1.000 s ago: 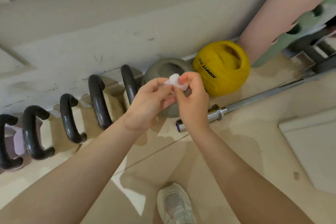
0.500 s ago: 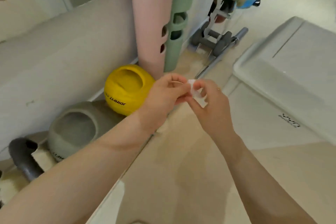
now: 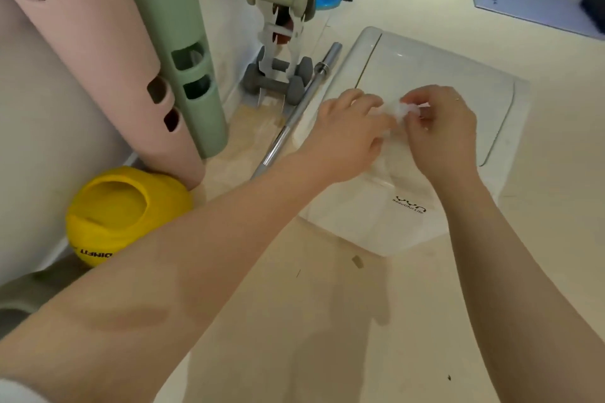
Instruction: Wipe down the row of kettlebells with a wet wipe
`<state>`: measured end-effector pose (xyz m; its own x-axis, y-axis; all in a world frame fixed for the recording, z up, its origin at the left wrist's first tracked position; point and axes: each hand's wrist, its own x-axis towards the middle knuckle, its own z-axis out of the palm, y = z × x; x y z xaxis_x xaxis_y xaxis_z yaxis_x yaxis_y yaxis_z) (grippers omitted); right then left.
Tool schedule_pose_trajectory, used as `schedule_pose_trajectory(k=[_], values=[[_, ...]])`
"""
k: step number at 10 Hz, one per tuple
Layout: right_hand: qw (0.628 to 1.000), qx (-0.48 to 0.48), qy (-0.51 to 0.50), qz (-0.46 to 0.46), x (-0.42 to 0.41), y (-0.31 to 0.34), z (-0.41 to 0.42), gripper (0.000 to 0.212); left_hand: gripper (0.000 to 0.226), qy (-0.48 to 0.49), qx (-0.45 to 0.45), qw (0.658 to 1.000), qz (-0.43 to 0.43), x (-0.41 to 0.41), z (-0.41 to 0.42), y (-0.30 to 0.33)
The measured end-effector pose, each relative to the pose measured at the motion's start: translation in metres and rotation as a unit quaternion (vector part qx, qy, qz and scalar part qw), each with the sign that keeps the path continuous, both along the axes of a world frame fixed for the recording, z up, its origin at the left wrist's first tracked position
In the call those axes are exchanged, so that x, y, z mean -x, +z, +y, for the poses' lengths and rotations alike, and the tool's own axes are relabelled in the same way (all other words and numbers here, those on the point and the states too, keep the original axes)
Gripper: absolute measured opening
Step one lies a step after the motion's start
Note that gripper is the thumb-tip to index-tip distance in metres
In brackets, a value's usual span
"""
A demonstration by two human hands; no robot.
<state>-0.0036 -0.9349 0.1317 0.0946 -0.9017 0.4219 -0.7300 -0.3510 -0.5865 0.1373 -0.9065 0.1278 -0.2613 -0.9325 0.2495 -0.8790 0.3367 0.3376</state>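
Both hands meet at mid-frame over a white mat (image 3: pixel 458 75). My left hand (image 3: pixel 347 134) and my right hand (image 3: pixel 442 127) pinch a small crumpled white wet wipe (image 3: pixel 402 109) between their fingertips. A yellow soft kettlebell (image 3: pixel 121 216) sits on the floor at the left, by the wall, well away from both hands. A sliver of a grey kettlebell (image 3: pixel 19 298) shows at the left edge, mostly hidden behind my left forearm. The black kettlebell row is out of view.
A steel barbell (image 3: pixel 294 118) lies on the floor beside the mat. Pink (image 3: pixel 98 75) and green (image 3: pixel 176 42) rolled mats lean against the wall. A dumbbell rack (image 3: pixel 281 42) stands behind, with a blue mat (image 3: pixel 530 3) at the far right.
The view has swung right, away from the row of black kettlebells toward the white mat. Both hands stayed together on the wipe and now hang over the mat.
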Motion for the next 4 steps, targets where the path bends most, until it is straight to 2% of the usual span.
schedule_pose_trajectory(k=[1, 2, 3, 4], values=[[0.994, -0.039, 0.006, 0.099, 0.001, -0.011, -0.009, 0.026, 0.044, -0.001, -0.03, 0.998, -0.062, 0.003, -0.004, -0.01], [0.98, -0.125, 0.012, 0.152, 0.001, -0.016, -0.007, 0.03, 0.046, -0.004, -0.024, 0.997, -0.071, 0.002, 0.0, -0.016], [0.963, -0.187, 0.005, 0.193, -0.001, -0.012, -0.005, 0.044, 0.049, 0.006, -0.014, 0.999, -0.041, -0.004, 0.005, -0.022], [0.977, -0.065, -0.001, 0.202, -0.009, -0.012, 0.002, 0.038, 0.045, 0.002, 0.017, 1.0, 0.014, -0.017, 0.019, -0.03]])
